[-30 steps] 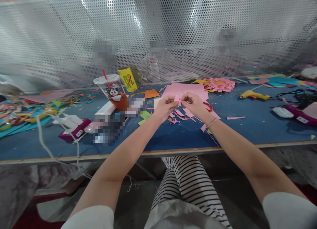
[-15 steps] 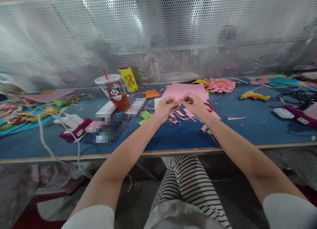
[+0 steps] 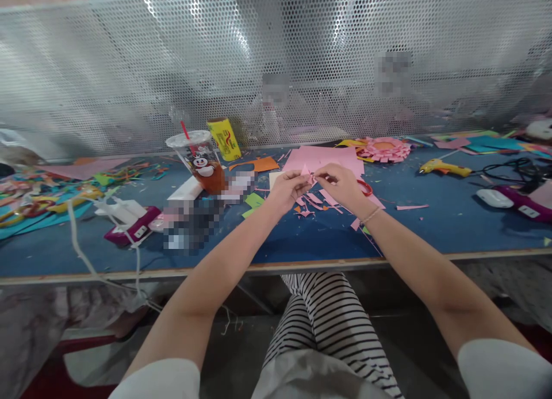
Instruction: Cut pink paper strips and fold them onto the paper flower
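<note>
A small folded piece of pink paper [image 3: 306, 171] is pinched in the fingertips of my left hand [image 3: 288, 191]. From the other side, my right hand [image 3: 344, 184] brings thumb and forefinger together at the paper's right edge. Both hands are over the middle of the blue table, just in front of a larger pink sheet [image 3: 325, 156]. Beneath them lie pink paper scraps [image 3: 314, 198]. A red loop [image 3: 365, 187], like a scissor handle, shows behind my right wrist; the rest of it is hidden.
To the left stand a drink cup [image 3: 202, 166] with a red straw and a yellow box [image 3: 224, 139]. A purple power strip [image 3: 129, 229] trails white cables. At right are a yellow glue gun [image 3: 446, 168] and a white mouse-like object [image 3: 495, 198]. A perforated metal screen [image 3: 302, 54] borders the back.
The pink piece now sticks up more visibly above my left fingertips. My right hand has shifted slightly, its fingers a little straighter. Objects on the table stay where they were.
</note>
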`<state>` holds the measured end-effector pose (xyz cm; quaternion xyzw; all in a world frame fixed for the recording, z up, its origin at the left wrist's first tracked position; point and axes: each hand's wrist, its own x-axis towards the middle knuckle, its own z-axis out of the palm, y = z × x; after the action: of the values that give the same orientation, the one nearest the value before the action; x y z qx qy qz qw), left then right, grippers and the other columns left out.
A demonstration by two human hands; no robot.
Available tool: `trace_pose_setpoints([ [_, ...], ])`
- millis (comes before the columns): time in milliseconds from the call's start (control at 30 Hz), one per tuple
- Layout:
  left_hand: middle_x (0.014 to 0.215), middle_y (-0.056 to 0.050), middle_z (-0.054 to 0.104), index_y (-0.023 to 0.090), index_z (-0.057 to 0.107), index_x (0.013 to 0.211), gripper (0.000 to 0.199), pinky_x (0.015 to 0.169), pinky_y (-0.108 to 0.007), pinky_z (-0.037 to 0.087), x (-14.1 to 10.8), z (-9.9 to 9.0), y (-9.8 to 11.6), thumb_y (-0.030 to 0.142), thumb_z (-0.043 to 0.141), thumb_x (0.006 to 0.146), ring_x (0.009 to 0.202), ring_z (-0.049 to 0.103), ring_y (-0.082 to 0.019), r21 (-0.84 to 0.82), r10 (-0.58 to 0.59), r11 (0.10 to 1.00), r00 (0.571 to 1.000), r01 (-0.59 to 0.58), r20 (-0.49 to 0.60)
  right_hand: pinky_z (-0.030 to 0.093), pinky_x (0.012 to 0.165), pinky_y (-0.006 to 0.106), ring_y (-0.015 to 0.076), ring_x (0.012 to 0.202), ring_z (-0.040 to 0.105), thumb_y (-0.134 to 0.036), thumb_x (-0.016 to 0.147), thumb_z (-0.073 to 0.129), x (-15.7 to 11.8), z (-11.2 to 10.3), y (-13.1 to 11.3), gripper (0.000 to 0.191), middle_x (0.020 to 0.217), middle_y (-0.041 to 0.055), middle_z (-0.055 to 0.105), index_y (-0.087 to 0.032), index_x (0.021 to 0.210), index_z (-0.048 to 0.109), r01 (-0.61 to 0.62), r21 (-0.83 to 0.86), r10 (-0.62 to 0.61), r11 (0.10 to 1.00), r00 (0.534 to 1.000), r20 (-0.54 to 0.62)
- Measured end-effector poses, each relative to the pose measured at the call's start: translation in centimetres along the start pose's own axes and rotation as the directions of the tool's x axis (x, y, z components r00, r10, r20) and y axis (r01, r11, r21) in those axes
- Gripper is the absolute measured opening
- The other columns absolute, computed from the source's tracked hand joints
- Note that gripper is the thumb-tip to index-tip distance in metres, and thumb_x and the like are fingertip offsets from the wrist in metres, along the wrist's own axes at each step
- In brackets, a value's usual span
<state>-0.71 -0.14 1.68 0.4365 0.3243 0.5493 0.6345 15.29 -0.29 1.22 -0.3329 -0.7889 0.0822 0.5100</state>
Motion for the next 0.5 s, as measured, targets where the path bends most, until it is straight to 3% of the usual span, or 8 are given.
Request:
trace_pose_setpoints([
  [267, 0.057, 0.001, 0.061, 0.012, 0.06, 0.062, 0.013, 0.065, -0.021, 0.052, -0.29, 0.27, 0.19, 0.013, 0.072, 0.057, 0.054, 0.058, -0.006, 0.009, 0.01, 1.0, 1.0, -0.01, -0.014, 0.045, 0.068, 0.03, 0.0159, 0.074, 0.056, -0.018, 0.079, 0.05, -0.1, -0.1, 0.4, 0.015, 0.081, 0.0035, 0.064, -0.022, 0.082, 0.064, 0.147, -0.101, -0.146, 0.984, 0.989, 0.011],
  [500, 0.06, 0.0, 0.062, 0.011, 0.06, 0.065, 0.011, 0.064, -0.02, 0.052, -0.54, 0.41, 0.27, 0.012, 0.07, 0.06, 0.055, 0.059, -0.006, 0.004, 0.02, 1.0, 1.0, -0.02, -0.019, 0.047, 0.072, 0.031, 0.0161, 0.076, 0.057, -0.017, 0.082, 0.047, -0.21, -0.06, 0.8, 0.018, 0.08, 0.0047, 0.064, -0.02, 0.088, 0.064, 0.308, -0.184, -0.308, 0.933, 0.951, 0.034],
])
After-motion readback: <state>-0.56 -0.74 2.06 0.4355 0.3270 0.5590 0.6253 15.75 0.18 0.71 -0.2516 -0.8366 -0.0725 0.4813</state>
